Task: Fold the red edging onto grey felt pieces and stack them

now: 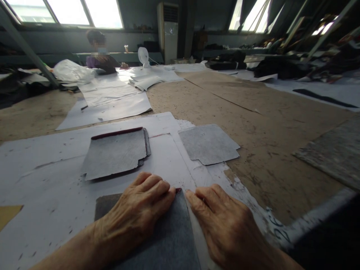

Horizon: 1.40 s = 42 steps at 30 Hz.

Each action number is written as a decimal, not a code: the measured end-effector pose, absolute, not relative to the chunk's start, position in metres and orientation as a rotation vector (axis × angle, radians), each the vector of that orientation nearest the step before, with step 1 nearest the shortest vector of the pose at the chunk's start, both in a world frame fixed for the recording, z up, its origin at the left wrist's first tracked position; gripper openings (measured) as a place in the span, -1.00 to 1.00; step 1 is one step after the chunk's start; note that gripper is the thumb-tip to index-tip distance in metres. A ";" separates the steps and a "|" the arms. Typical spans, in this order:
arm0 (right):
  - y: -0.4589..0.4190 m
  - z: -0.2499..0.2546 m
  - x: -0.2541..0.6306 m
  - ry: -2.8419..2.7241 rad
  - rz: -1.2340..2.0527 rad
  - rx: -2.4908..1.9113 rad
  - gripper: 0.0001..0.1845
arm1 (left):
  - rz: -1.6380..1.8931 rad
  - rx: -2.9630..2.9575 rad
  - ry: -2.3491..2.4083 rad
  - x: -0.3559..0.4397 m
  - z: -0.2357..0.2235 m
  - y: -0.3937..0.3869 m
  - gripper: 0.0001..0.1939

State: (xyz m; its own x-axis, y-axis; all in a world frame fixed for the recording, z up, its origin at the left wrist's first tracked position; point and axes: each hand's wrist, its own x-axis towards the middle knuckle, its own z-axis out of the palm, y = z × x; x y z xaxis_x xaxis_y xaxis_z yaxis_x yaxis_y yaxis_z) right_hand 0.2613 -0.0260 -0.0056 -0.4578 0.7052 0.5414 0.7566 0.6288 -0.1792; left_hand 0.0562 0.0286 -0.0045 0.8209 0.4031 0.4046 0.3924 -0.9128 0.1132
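Note:
A grey sheet piece (171, 232), its folded edge showing dark red at the top corner, lies on the white paper in front of me. My left hand (143, 206) is closed, with curled fingers and thumb pressing along that top edge. Just right of the red corner, my right hand (219, 213) is closed too, knuckles up. Its fingertips are beside the corner, and whatever they pinch is hidden. Beyond my left hand sits a stack of similar grey pieces (116, 153) with a dark red folded edge. A single notched grey piece (209, 144) lies flat farther right.
White paper (50, 168) covers the near brown table (253, 157). A rough grey sheet (334, 153) lies at the right edge, a yellow piece (9, 215) at the left. Farther off are loose papers (146, 80), a clear plastic bag (73, 71), dark fabric piles (272, 67) and another person (102, 62).

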 end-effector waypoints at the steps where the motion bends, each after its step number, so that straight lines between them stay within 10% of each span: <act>1: -0.025 -0.005 0.261 -2.265 -0.117 -1.143 -0.64 | 0.653 2.995 0.648 0.057 -0.004 0.028 -0.74; 42: -0.016 0.003 0.255 -2.551 -0.318 -1.170 -0.53 | 0.748 3.001 0.747 0.023 -0.005 0.018 -0.71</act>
State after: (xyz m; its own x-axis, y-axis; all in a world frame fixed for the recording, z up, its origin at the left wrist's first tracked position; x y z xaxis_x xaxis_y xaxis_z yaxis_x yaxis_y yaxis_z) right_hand 0.2548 -0.0159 0.0032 -0.6152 0.6945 0.3729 0.7648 0.6405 0.0689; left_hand 0.0235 0.0183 -0.0052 0.7794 0.4334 0.4525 0.4522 -0.8890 0.0725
